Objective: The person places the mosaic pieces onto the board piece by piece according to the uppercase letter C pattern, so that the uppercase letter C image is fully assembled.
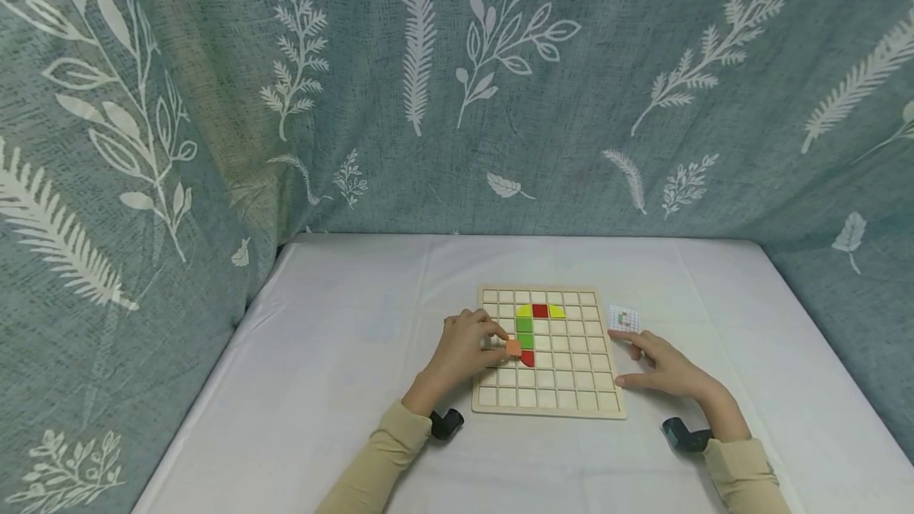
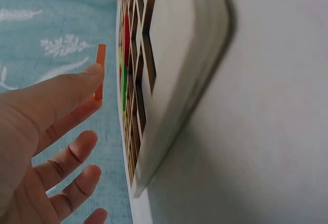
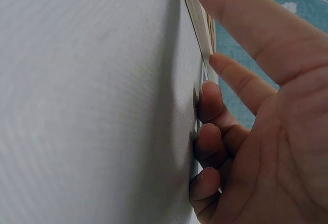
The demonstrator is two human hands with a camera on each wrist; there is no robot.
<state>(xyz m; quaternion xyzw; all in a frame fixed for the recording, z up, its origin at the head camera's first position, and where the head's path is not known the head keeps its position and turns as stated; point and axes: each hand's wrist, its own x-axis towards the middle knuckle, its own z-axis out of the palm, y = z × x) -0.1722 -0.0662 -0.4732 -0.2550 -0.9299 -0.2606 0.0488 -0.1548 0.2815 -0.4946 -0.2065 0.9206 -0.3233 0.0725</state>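
My left hand (image 1: pixel 462 349) pinches a thin orange square tile (image 1: pixel 513 347) between thumb and index finger, above the left part of a wooden grid board (image 1: pixel 578 411). In the left wrist view the orange tile (image 2: pixel 100 73) stands on edge, apart from the board. On the board lie a red square (image 1: pixel 539 311) between two yellow pieces (image 1: pixel 557 312), two green squares (image 1: pixel 524 324) in a column, and a red rounded piece (image 1: pixel 528 358) below them. With thumb and index fingertip, my right hand (image 1: pixel 664 367) touches the board's right edge; its other fingers bend loosely near the table.
A small printed card (image 1: pixel 624 319) with a coloured grid pattern lies right of the board, just beyond my right index finger. White cloth (image 1: pixel 343 324) covers the table. Behind and at both sides hangs a blue-green leaf-patterned curtain (image 1: pixel 457 181).
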